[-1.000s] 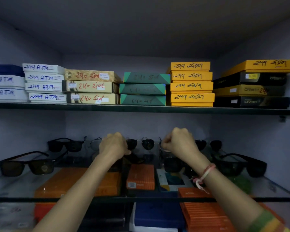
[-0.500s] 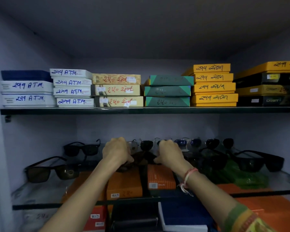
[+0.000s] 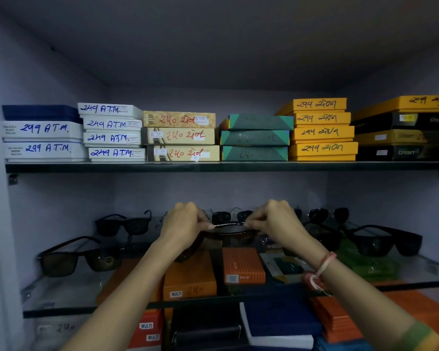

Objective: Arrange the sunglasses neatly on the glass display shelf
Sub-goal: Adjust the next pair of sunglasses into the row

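Both hands, left hand (image 3: 181, 225) and right hand (image 3: 276, 221), pinch the brown sunglasses (image 3: 230, 233) by the frame ends, mid-shelf above the glass shelf (image 3: 61, 292); best to set them down level, squared with neighbouring pairs, releasing both ends together

Sunglasses (image 3: 80, 257) lie along the left, back and right of the glass shelf (image 3: 61, 292), beneath an upper shelf (image 3: 228, 167) carrying stacked boxes (image 3: 180, 136).

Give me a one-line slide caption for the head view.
Left hand and right hand pinch a dark brown-lensed pair of sunglasses above the clear glass display shelf.
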